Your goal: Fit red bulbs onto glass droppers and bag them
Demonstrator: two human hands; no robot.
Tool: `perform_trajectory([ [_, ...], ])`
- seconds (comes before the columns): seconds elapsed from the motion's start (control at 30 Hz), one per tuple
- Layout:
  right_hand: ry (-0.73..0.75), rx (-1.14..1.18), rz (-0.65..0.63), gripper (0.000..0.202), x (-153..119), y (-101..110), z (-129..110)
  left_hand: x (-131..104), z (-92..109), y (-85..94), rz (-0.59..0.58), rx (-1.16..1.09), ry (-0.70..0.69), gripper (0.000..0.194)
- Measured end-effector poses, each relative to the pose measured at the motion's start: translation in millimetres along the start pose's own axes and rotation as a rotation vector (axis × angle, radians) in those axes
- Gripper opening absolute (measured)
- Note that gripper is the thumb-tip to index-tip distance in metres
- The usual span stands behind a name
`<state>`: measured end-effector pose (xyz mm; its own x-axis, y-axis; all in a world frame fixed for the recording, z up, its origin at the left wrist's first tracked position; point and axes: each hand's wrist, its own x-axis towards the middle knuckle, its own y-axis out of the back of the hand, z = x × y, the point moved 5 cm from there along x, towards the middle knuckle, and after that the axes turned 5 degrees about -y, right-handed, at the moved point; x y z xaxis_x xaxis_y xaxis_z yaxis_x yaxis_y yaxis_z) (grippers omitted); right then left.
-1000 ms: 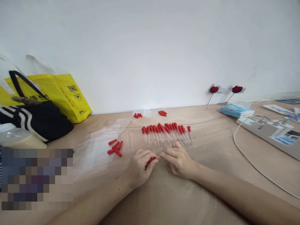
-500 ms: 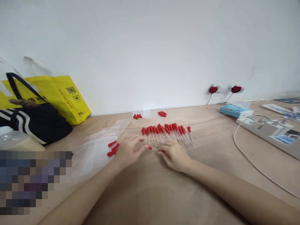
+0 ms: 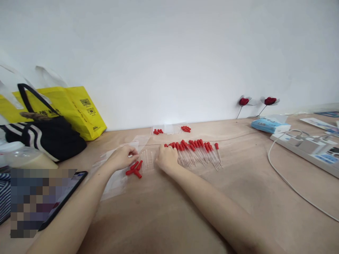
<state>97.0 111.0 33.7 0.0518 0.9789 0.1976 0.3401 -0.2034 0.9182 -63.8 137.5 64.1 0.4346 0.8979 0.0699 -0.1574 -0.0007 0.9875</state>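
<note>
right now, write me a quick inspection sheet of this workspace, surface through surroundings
Surface: brown tabletop
Job's things: row of red-topped droppers; loose red bulbs and clear tubes left of it
Clutter: clear bags, phone, bottle, yellow bag, black bag, blue pack
Hands: left hand near the bulbs, fingers curled; right hand at the row's left end; contents of both unclear
Cables: white cable curving beside the power strip
Surroundings: pale wall, two red flowers by it

red bulbs [image 3: 136,172]: loose cluster | clear tubes [image 3: 146,160]: side-by-side | red-topped droppers [image 3: 192,147]: overlapping row
</note>
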Motion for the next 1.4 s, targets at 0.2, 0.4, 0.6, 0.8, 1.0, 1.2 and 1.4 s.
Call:
perform_trajectory([
  [0.2,0.009,-0.018,-0.032,0.026,4.6,-6.0,5.8,-2.1,-13.4,-1.6,-0.089,-0.039,0.016,0.020],
  [0.4,0.075,-0.013,-0.040,0.025,-0.7,0.5,-7.7,-5.3,-22.8,-5.4,-0.099,-0.005,0.193,0.028],
  [0.6,0.030,-0.033,-0.155,0.022,-3.0,-8.5,-23.0,-5.9,-25.6,-14.6,-0.130,0.020,0.237,0.020],
  [0.8,0.014,-0.066,-0.171,0.021,-7.4,-4.8,-30.2,-0.9,-13.9,-6.9,-0.010,0.080,0.210,0.014],
  [1.0,0.096,-0.040,0.045,0.026,-25.1,31.8,21.9,-6.4,61.9,-13.5,0.316,-0.113,-0.054,0.017],
  [1.2,0.461,0.142,0.246,0.030,-66.7,44.0,112.3,-29.1,129.8,-49.6,0.322,-0.307,-0.321,0.020],
  [1.4,0.569,0.199,0.221,0.047,-90.4,38.4,120.4,-36.6,138.9,-51.4,0.316,-0.381,-0.359,0.017],
])
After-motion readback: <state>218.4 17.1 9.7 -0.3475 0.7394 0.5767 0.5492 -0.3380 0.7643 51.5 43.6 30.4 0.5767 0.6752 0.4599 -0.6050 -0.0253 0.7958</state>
